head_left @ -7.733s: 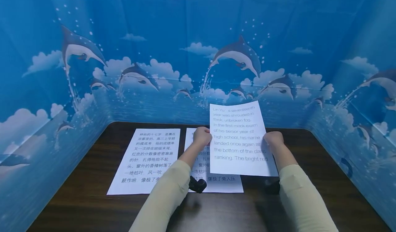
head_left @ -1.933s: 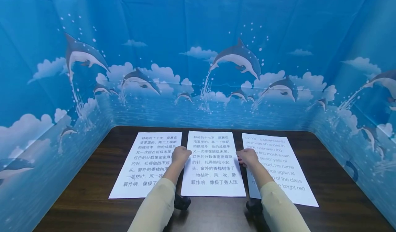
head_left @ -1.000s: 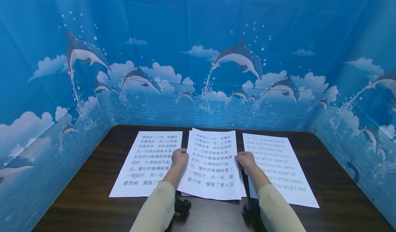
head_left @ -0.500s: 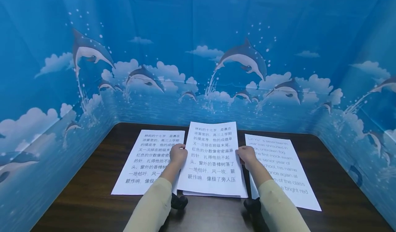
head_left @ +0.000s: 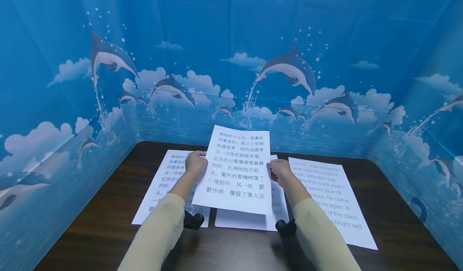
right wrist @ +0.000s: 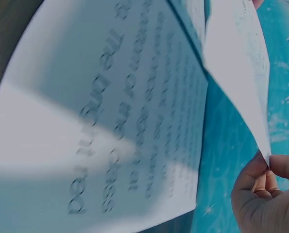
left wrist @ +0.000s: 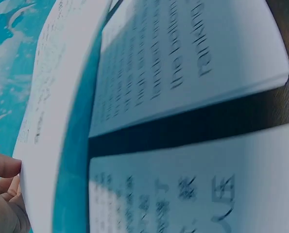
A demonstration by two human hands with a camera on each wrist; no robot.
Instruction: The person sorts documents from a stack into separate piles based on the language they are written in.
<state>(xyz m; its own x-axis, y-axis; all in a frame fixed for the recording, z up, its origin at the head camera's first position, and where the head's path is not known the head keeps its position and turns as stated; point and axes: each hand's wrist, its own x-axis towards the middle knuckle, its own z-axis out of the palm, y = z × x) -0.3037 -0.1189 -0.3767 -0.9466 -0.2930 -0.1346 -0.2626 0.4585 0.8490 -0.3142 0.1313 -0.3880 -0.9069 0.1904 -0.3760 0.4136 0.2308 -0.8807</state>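
Observation:
Both hands hold one white sheet printed with Chinese text [head_left: 236, 168], tilted up above the table by its side edges. My left hand [head_left: 196, 164] pinches the left edge; in the left wrist view the thumb and fingers [left wrist: 6, 167] meet on the paper. The right hand [head_left: 280, 170] pinches the opposite edge, as the right wrist view of that hand [right wrist: 265, 194] confirms. Beneath the held sheet lies a middle stack of paper [head_left: 242, 221] with English text on top, partly covered. Its layered edge shows in the left wrist view, where a Chinese-text page [left wrist: 193, 174] lies beside it.
On the left lies Chinese-printed paper [head_left: 153, 200], partly behind the left arm. To the right is a slanted English-printed sheet [head_left: 347, 206]. All rest on a dark wooden table [head_left: 231, 251]. A blue dolphin-patterned curtain [head_left: 217, 30] encloses the back and sides.
Earlier, both hands moved an English sheet to the right. Since then they have lifted the Chinese sheet off the middle stack, raised it and shifted it left, uncovering English text underneath.

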